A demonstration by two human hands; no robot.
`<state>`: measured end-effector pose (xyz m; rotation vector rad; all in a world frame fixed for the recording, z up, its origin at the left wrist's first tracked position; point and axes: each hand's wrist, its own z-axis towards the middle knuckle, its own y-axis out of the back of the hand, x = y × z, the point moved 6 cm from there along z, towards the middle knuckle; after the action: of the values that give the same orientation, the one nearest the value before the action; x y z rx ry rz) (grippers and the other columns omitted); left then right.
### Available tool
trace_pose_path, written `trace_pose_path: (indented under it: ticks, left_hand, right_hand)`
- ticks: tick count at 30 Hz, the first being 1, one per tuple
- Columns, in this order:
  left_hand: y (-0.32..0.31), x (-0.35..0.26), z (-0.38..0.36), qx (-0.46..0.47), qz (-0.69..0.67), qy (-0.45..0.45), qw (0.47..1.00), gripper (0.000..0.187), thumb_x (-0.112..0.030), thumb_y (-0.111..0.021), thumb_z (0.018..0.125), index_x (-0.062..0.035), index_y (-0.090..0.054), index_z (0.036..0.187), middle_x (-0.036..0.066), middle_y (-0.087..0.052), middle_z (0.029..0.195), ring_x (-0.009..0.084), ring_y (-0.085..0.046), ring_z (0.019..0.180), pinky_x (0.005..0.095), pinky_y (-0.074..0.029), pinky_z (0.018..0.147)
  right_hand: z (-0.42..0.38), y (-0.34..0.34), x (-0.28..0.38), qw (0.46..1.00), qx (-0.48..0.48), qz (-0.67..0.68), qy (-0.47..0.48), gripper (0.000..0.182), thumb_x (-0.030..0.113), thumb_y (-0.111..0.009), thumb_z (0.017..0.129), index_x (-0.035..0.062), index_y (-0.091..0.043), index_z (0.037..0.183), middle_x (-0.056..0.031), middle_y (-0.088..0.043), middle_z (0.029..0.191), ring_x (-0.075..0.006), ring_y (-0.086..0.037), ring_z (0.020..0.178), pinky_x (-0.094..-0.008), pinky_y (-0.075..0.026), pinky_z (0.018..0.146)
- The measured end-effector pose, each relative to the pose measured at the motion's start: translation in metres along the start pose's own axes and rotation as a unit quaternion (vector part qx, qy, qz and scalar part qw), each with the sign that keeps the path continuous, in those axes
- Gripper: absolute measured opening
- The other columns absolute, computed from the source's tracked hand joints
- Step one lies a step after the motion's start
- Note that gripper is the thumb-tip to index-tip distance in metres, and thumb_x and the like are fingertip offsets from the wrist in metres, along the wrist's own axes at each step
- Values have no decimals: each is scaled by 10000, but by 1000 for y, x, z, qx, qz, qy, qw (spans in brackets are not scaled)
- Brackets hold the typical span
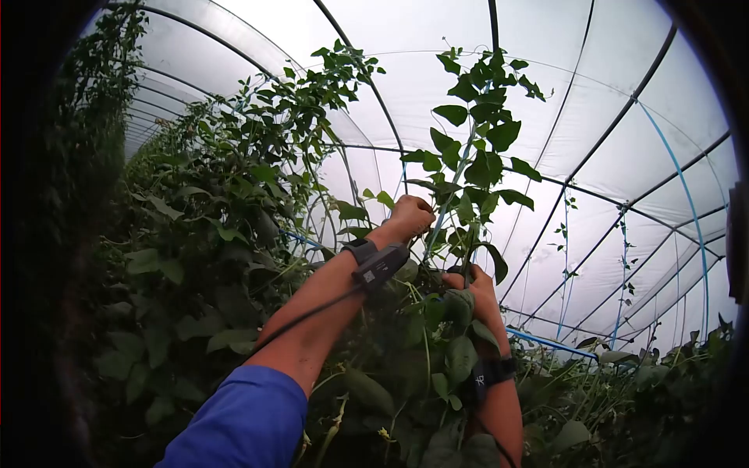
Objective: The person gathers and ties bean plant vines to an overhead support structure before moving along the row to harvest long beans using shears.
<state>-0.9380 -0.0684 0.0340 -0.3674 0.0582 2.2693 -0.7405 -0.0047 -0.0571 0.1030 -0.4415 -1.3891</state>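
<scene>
A tall leafy climbing vine (488, 168) rises in front of me along a pale blue string (452, 187). My left hand (411, 218) is raised just left of the vine, fingers curled together in a pinch. What lies between those fingertips is too small to make out. Lower and to the right, my right hand (477, 295) is closed around the vine among its stems, and leaves cover part of its fingers. Each wrist wears a dark strap, and a black box (381, 265) with a cable sits on the left one.
Dense bean-like foliage (195, 312) fills the left side and the space below my arms. Metal hoops (624, 105) carry the plastic cover overhead. Blue strings (686, 191) hang at the right, some with thin vines. A blue horizontal line (550, 343) crosses behind my right wrist.
</scene>
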Motion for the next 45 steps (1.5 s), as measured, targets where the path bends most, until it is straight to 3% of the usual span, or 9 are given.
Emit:
trace_pose_path:
  ticks: [9, 15, 18, 25, 29, 35, 39, 43, 45]
  left_hand:
    - [5, -27, -14, 136, -168, 142, 966, 147, -115, -666, 787, 30, -671, 813, 46, -549, 584, 117, -474, 447, 273, -348, 400]
    - [-24, -32, -21, 149, 12, 78, 986, 213, -179, -682, 792, 19, -641, 722, 59, -590, 624, 130, -549, 520, 282, -440, 465]
    - [-37, -9, 0, 211, 27, -98, 972, 202, -146, -668, 791, 29, -629, 697, 70, -599, 637, 155, -570, 545, 305, -457, 483]
    - [-24, -1, -17, 54, -197, 167, 965, 114, -49, -627, 784, 53, -640, 834, 153, -640, 739, 244, -646, 627, 380, -527, 543]
    - [-21, 17, -6, 80, -323, 135, 933, 231, -132, -537, 865, 64, -636, 939, 150, -657, 840, 225, -639, 640, 338, -533, 580]
    - [-13, -15, -34, 54, -264, 134, 954, 260, -237, -615, 842, 13, -671, 886, 95, -667, 800, 184, -642, 654, 301, -523, 589]
    - [-13, -24, -38, 47, -117, -193, 973, 170, -170, -626, 794, -8, -666, 828, 86, -624, 674, 180, -610, 584, 304, -490, 538]
    - [-12, -24, -41, 65, -185, -137, 971, 240, -239, -643, 812, -2, -666, 779, 38, -636, 707, 82, -576, 598, 251, -465, 541]
    - [-9, -40, -51, 61, 5, -222, 973, 266, -236, -644, 810, 28, -662, 778, 36, -635, 692, 78, -570, 596, 240, -465, 548]
  right_hand:
    - [-7, -1, 19, 997, 10, 71, 29, 421, 260, -759, 735, -52, -572, 947, -111, -642, 798, -148, -606, 674, -294, -495, 610]
    - [-21, -12, 36, 990, 2, -61, 131, 362, 218, -772, 737, -35, -606, 937, -67, -653, 779, -102, -582, 698, -271, -476, 627]
    - [-27, -13, 38, 988, -3, -77, 135, 414, 266, -792, 698, -21, -628, 947, -79, -650, 744, -128, -590, 669, -295, -477, 627]
    - [-34, -6, 32, 987, -17, -86, 138, 483, 344, -791, 705, -12, -633, 992, -102, -653, 779, -154, -595, 679, -298, -480, 655]
    - [-20, 14, 3, 938, -96, 324, 79, 268, 175, -671, 873, -20, -524, 983, -128, -668, 831, -179, -664, 755, -271, -526, 645]
    - [-12, 27, 2, 932, -109, 342, 43, 298, 187, -617, 904, 5, -458, 1076, -139, -661, 813, -206, -669, 709, -297, -537, 547]
    - [2, 23, 22, 925, -99, 357, 86, 258, 183, -631, 889, 17, -499, 1036, -68, -618, 770, -135, -603, 595, -259, -495, 510]
    - [20, 12, 40, 919, -39, 372, 128, 275, 199, -647, 874, 9, -541, 1042, -77, -631, 853, -132, -625, 682, -247, -510, 571]
    - [32, 2, 56, 903, 29, 401, 155, 303, 195, -638, 876, 9, -542, 1095, -104, -643, 940, -157, -649, 768, -262, -532, 629]
